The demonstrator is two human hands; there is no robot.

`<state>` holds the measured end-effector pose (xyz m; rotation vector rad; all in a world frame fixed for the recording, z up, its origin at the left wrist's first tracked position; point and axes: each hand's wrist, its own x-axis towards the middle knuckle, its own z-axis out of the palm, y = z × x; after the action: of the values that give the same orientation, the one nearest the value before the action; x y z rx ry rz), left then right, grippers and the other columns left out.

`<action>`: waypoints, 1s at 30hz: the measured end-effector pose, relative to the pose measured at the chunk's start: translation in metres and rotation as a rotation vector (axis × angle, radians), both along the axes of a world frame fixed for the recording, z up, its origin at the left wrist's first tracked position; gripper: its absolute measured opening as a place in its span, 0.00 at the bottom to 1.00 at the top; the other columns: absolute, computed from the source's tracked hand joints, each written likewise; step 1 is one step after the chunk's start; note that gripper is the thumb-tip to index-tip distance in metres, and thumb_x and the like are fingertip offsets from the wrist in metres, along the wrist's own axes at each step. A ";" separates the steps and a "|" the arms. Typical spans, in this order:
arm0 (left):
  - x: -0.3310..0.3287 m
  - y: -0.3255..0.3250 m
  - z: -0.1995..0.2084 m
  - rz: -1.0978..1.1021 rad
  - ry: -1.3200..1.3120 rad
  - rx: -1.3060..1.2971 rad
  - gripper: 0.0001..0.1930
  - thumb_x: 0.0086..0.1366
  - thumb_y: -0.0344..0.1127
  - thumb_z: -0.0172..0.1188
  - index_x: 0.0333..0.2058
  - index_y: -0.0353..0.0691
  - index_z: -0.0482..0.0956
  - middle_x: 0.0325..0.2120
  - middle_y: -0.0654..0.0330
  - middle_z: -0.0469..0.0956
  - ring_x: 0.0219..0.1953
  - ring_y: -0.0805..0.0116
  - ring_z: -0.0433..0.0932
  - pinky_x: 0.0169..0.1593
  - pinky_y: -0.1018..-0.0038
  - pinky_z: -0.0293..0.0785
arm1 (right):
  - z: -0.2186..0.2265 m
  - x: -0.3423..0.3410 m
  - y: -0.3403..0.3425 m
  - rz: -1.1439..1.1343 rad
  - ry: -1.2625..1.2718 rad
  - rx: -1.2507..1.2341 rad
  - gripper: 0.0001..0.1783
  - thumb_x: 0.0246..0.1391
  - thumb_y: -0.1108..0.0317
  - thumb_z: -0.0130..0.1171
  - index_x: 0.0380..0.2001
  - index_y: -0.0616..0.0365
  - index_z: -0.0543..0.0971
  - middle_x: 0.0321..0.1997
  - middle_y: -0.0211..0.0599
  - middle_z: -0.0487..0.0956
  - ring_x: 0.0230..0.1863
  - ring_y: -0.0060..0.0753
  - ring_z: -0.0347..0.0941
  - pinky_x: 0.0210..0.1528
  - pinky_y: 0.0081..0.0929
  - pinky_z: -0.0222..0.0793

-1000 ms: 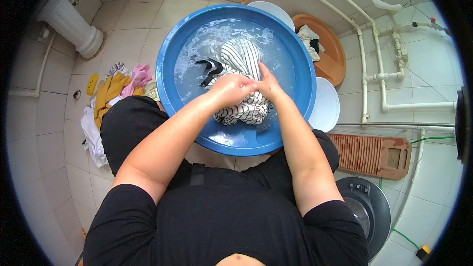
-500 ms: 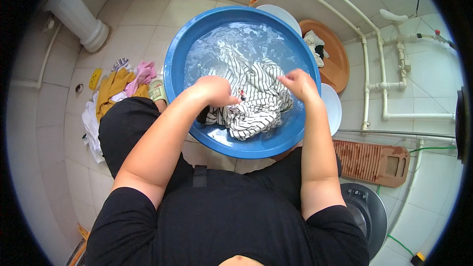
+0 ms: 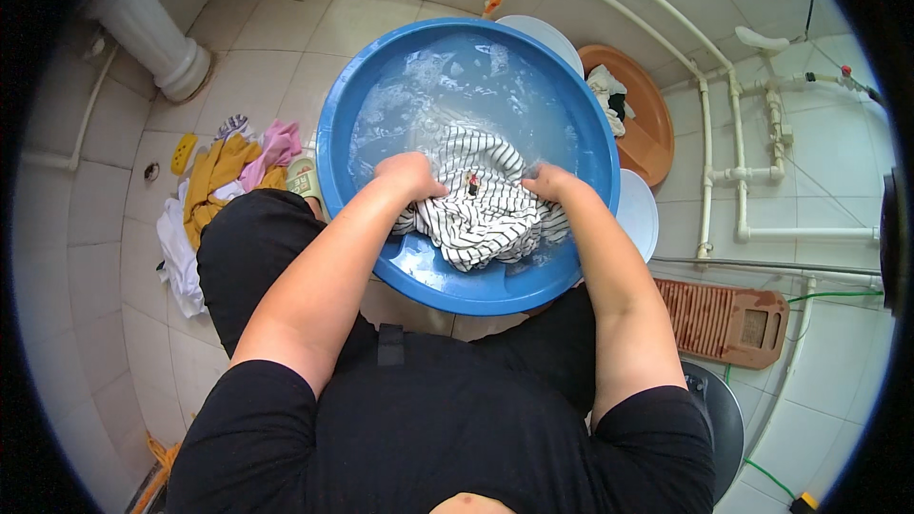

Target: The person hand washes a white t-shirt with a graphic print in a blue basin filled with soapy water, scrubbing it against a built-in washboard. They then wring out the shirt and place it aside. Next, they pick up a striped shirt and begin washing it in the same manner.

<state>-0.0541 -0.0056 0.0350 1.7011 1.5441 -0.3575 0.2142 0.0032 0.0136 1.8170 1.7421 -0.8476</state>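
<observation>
A white garment with thin dark stripes lies bunched and wet in a large round blue basin of cloudy, sudsy water. A small red and black patch shows on its upper middle. At the garment's left side my left hand is closed on the cloth, its fingertips hidden by the hand and fabric. My right hand pinches the cloth on the right side, thumb toward the middle. Both hands are low in the basin, near the water.
Yellow, pink and white clothes are heaped on the tiled floor at left, near a yellow brush. An orange-brown basin with clothes stands behind right. A brown washboard lies at right, below white pipes.
Both hands have gone down into the basin with the garment; the right hand moved inward and lower. The striped cloth is drawn nearer, leaving more open water behind it.
</observation>
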 end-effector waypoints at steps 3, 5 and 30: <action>0.000 -0.008 0.000 -0.130 0.067 0.503 0.25 0.42 0.55 0.64 0.33 0.41 0.79 0.39 0.54 0.72 0.43 0.56 0.70 0.47 0.67 0.65 | 0.010 -0.017 -0.001 0.235 -0.207 0.333 0.23 0.42 0.60 0.53 0.44 0.57 0.73 0.44 0.52 0.73 0.49 0.51 0.67 0.52 0.35 0.61; 0.001 -0.006 -0.011 0.069 -0.222 0.463 0.22 0.42 0.52 0.64 0.29 0.39 0.78 0.38 0.52 0.70 0.44 0.55 0.67 0.48 0.68 0.63 | -0.003 -0.019 -0.005 0.191 0.150 0.614 0.24 0.39 0.67 0.52 0.45 0.58 0.71 0.47 0.51 0.71 0.49 0.48 0.67 0.52 0.32 0.61; 0.032 -0.020 -0.033 0.921 -1.479 -0.681 0.24 0.60 0.57 0.45 0.29 0.38 0.73 0.23 0.54 0.74 0.26 0.66 0.74 0.32 0.70 0.72 | 0.058 -0.139 -0.080 0.383 0.979 1.086 0.10 0.36 0.63 0.60 0.14 0.53 0.70 0.27 0.34 0.71 0.30 0.40 0.69 0.29 0.32 0.67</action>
<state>-0.0221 -0.0257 0.0023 0.2727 0.6971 0.6727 0.0754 -0.0767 0.0721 1.5006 3.5574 -0.7011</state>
